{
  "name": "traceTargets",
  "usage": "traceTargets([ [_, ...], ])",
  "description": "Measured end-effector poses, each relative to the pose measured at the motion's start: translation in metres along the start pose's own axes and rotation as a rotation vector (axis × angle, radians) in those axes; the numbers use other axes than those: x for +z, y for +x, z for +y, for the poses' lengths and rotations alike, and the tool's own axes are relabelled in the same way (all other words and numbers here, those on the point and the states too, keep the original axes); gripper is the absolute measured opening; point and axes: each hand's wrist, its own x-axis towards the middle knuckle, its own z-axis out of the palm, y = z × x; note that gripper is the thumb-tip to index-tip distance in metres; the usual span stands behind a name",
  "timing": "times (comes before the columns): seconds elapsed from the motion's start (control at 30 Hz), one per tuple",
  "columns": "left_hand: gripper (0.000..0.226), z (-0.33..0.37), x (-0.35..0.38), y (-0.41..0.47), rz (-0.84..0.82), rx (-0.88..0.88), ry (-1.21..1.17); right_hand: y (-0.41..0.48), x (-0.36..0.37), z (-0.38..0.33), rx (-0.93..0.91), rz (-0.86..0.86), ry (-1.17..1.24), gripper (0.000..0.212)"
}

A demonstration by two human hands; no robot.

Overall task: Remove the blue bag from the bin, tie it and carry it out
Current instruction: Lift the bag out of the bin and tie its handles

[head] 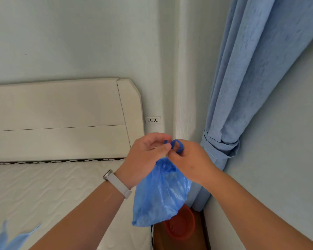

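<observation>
The blue bag (159, 193) hangs in the air in front of me, thin and translucent, its body sagging below my hands. My left hand (145, 157) pinches one twisted handle end at the top. My right hand (190, 159) grips the other end, which forms a small blue loop around its fingers. The two hands touch at the bag's neck. Below the bag, a red bin (181, 226) stands on the brown floor, partly hidden by the bag.
A bed with a white mattress (43, 192) and cream headboard (61, 120) fills the left. A tied-back blue curtain (246, 87) hangs at right beside the wall. A wall socket (153, 120) sits by the headboard. Another piece of blue plastic (9, 239) lies at the bottom left of the mattress.
</observation>
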Motion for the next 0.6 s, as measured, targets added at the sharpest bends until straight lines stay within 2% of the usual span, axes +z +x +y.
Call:
traceTargets([
  [0.13, 0.023, 0.005, -0.011, -0.006, -0.052, 0.083, 0.131, 0.002, 0.003, -0.016, -0.026, -0.122, 0.002, 0.023],
  [0.23, 0.013, 0.003, -0.022, -0.007, -0.049, 0.146, 0.299, 0.002, 0.005, -0.025, -0.07, -0.289, -0.085, 0.031],
  [0.3, 0.008, 0.001, -0.027, -0.009, -0.055, 0.131, 0.222, 0.002, 0.011, -0.029, -0.071, -0.319, -0.069, 0.028],
  [0.47, 0.015, -0.002, -0.046, -0.007, -0.002, 0.106, -0.04, 0.0, 0.013, -0.029, 0.054, -0.22, 0.219, 0.024],
  [0.6, 0.011, -0.002, -0.056, -0.001, -0.003, 0.114, -0.24, 0.0, 0.006, -0.024, 0.152, -0.169, 0.31, 0.015],
])
